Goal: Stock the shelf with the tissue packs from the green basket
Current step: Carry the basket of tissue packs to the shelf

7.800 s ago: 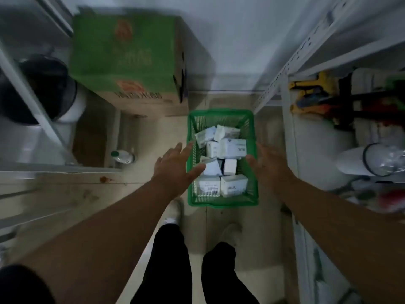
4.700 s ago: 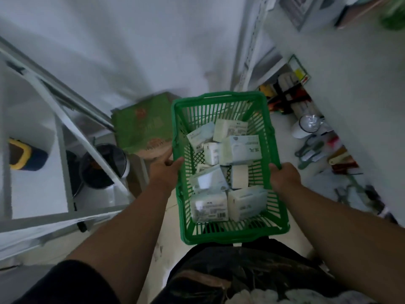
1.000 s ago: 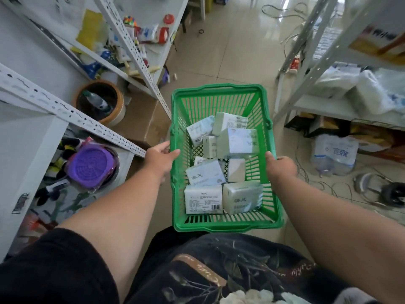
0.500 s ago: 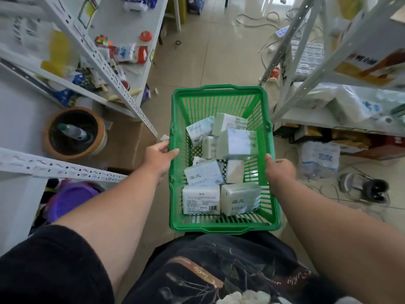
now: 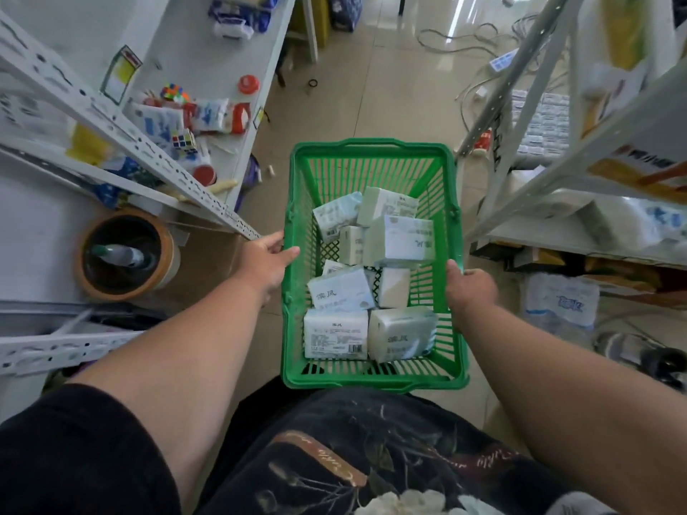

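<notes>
Green basket (image 5: 371, 381) carried level between shelving, my left hand (image 5: 264, 263) and right hand (image 5: 469, 288) each gripping a side rim so the tissue packs (image 5: 336, 332) lie inside, none yet on the shelf (image 5: 580, 236) at right.
</notes>
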